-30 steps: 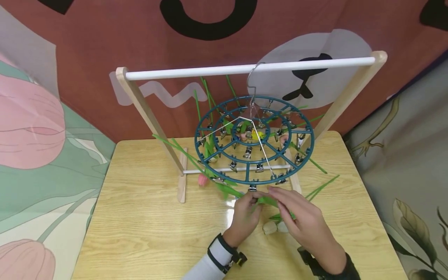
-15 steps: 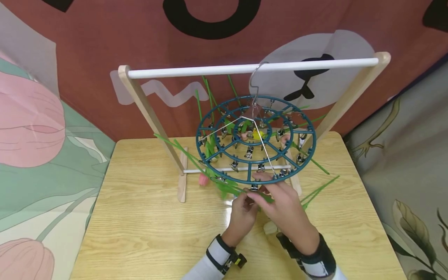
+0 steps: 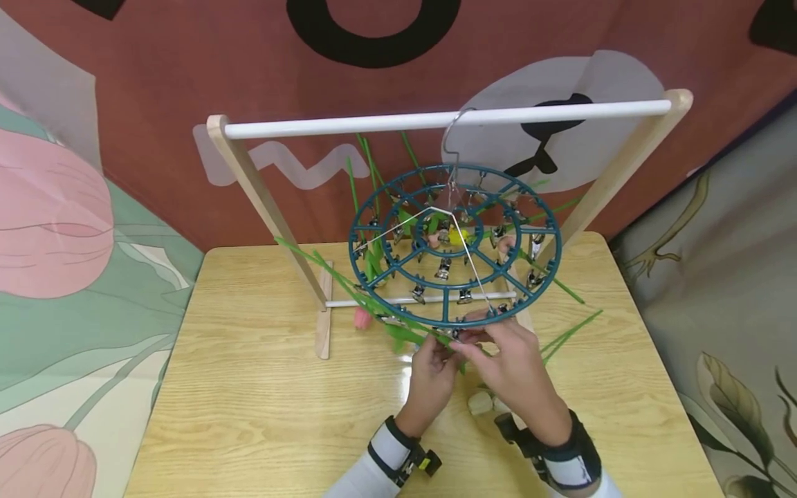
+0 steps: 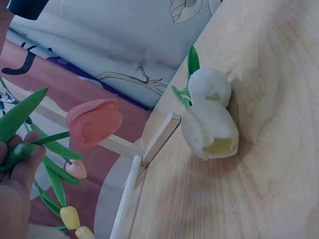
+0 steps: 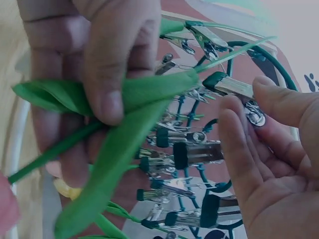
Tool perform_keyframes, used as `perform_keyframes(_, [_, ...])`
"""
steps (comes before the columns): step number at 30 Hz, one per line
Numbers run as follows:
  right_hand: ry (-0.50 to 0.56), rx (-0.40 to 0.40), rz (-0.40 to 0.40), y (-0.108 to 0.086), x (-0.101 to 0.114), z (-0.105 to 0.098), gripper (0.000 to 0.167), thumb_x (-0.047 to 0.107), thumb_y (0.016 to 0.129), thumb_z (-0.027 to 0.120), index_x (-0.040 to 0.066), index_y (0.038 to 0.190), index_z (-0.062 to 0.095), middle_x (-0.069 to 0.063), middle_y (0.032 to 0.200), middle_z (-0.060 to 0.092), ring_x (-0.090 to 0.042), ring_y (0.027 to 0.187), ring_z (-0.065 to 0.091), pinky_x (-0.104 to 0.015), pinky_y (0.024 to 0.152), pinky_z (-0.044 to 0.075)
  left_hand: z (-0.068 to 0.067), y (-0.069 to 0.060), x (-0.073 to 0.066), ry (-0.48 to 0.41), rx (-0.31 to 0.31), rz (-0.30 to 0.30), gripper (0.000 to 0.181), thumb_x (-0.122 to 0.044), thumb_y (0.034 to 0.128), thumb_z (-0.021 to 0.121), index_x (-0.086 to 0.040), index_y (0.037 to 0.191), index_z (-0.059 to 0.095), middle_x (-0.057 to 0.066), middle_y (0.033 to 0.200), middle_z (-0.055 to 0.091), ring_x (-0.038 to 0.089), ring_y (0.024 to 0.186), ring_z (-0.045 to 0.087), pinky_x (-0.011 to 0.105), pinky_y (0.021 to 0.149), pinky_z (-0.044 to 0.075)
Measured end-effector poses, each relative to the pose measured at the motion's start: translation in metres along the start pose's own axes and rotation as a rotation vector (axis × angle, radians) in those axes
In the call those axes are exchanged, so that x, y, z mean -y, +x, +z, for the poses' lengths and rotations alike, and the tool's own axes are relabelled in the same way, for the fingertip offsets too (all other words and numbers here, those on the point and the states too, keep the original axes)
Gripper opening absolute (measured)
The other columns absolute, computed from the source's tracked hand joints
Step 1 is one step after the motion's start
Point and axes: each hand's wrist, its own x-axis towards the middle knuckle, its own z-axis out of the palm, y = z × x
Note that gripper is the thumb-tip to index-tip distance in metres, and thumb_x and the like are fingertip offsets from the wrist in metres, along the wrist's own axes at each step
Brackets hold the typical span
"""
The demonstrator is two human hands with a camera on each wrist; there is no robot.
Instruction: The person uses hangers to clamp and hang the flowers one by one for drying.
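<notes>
My left hand [image 3: 432, 380] pinches the stem and green leaves of a pink tulip [image 4: 94, 122]; the bloom hangs out past the fingers in the left wrist view. With thumb and fingers, my right hand [image 3: 517, 370] grips a metal clip [image 5: 233, 88] at the near rim of the round teal clip hanger [image 3: 445, 304]. In the right wrist view the stem's end reaches the clip's dark-tipped mouth; whether it lies inside is unclear. Several other clips dangle from the rings, and tulips with long green stems hang at the hanger's sides and back.
A wooden rack with a white top rod [image 3: 349, 126] carries the hanger by its hook. Two white tulips [image 4: 209, 127] lie on the wooden table [image 3: 249, 415] near my right hand. Patterned cloth [image 3: 156, 90] stands close behind the rack.
My right hand has moved left and up from beside the tulip to the clip at the near rim. The tulip stem, held in my left hand, has come up against that clip.
</notes>
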Motion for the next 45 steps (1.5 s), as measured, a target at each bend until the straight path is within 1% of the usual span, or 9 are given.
perform_keyframes(5, [-0.009, -0.034, -0.056, -0.0018, -0.002, 0.0019, 0.037, -0.004, 0.066, 0.092, 0.002, 0.098, 0.074, -0.005, 0.09, 0.074, -0.015, 0.073, 0.07, -0.017, 0.067, 0.059, 0.0006, 0.0027, -0.0008, 0.01, -0.01, 0.034, 0.034, 0.01, 0.0974, 0.059, 0.0, 0.13, 0.058, 0.025, 0.116, 0.07, 0.012, 0.101, 0.071, 0.029, 0.073, 0.063])
perform_keyframes(14, [0.056, -0.054, -0.026, -0.0052, -0.005, 0.0031, 0.027, -0.004, 0.068, 0.09, 0.001, 0.092, 0.077, -0.011, 0.088, 0.077, -0.022, 0.076, 0.072, -0.016, 0.069, 0.06, 0.0004, 0.0043, -0.0046, 0.009, -0.015, 0.034, 0.033, 0.013, 0.0947, 0.059, 0.003, 0.126, 0.059, 0.026, 0.113, 0.07, 0.008, 0.094, 0.069, 0.028, 0.07, 0.063])
perform_keyframes(18, [0.071, -0.068, -0.026, -0.0065, -0.0063, 0.0053, 0.019, 0.009, 0.078, 0.089, 0.001, 0.09, 0.077, -0.013, 0.085, 0.076, -0.024, 0.072, 0.071, -0.018, 0.065, 0.059, 0.0012, 0.0035, -0.0059, 0.009, -0.013, 0.026, 0.031, 0.014, 0.0942, 0.058, 0.005, 0.124, 0.06, 0.027, 0.112, 0.071, 0.005, 0.09, 0.068, 0.035, 0.063, 0.063])
perform_keyframes(22, [0.079, -0.06, -0.014, -0.0069, -0.0071, 0.0051, 0.022, 0.02, 0.085, 0.085, 0.0, 0.09, 0.077, -0.014, 0.086, 0.076, -0.026, 0.073, 0.072, -0.016, 0.07, 0.059, 0.0009, 0.0041, -0.0064, 0.019, -0.018, 0.02, 0.03, 0.013, 0.0947, 0.058, 0.004, 0.124, 0.06, 0.026, 0.112, 0.072, 0.007, 0.091, 0.069, 0.034, 0.064, 0.063])
perform_keyframes(29, [0.086, -0.05, -0.018, -0.0059, -0.0088, 0.0055, 0.025, -0.004, 0.07, 0.089, 0.0, 0.091, 0.077, -0.014, 0.086, 0.076, -0.024, 0.072, 0.072, -0.015, 0.07, 0.059, 0.0007, 0.0056, -0.0049, 0.005, -0.028, 0.032, 0.03, 0.013, 0.095, 0.059, 0.004, 0.124, 0.06, 0.026, 0.112, 0.07, 0.006, 0.094, 0.069, 0.024, 0.066, 0.06])
perform_keyframes(33, [0.084, -0.05, -0.023, -0.0062, -0.0092, 0.0058, 0.019, 0.013, 0.081, 0.087, 0.0, 0.091, 0.077, -0.014, 0.085, 0.076, -0.024, 0.072, 0.073, -0.017, 0.068, 0.06, 0.0006, 0.0053, -0.0041, 0.012, -0.035, 0.034, 0.029, 0.012, 0.095, 0.06, 0.004, 0.123, 0.06, 0.026, 0.112, 0.07, 0.007, 0.096, 0.069, 0.027, 0.067, 0.062])
perform_keyframes(37, [0.076, -0.047, -0.026, -0.006, -0.0096, 0.0059, 0.027, 0.027, 0.09, 0.08, 0.0, 0.091, 0.077, -0.013, 0.085, 0.076, -0.025, 0.072, 0.073, -0.017, 0.069, 0.06, -0.0005, 0.0044, -0.0024, 0.023, -0.036, 0.043, 0.029, 0.013, 0.0951, 0.059, 0.004, 0.123, 0.06, 0.027, 0.111, 0.07, 0.008, 0.096, 0.069, 0.034, 0.067, 0.063])
perform_keyframes(41, [0.063, -0.04, -0.023, -0.0054, -0.0098, 0.0056, 0.018, 0.01, 0.079, 0.088, 0.001, 0.091, 0.077, -0.011, 0.085, 0.077, -0.023, 0.072, 0.073, -0.018, 0.068, 0.06, -0.0015, 0.0042, -0.0016, 0.02, -0.027, 0.051, 0.03, 0.013, 0.0955, 0.058, 0.004, 0.124, 0.06, 0.027, 0.112, 0.07, 0.008, 0.096, 0.069, 0.039, 0.066, 0.064])
perform_keyframes(45, [0.034, -0.015, -0.019, -0.0043, -0.0094, 0.0047, 0.028, -0.001, 0.069, 0.09, 0.002, 0.093, 0.077, -0.007, 0.086, 0.076, -0.019, 0.073, 0.071, -0.017, 0.069, 0.059, -0.0024, 0.0047, -0.0008, 0.019, -0.025, 0.067, 0.032, 0.014, 0.0945, 0.058, 0.004, 0.125, 0.06, 0.028, 0.11, 0.069, 0.007, 0.093, 0.068, 0.034, 0.066, 0.063])
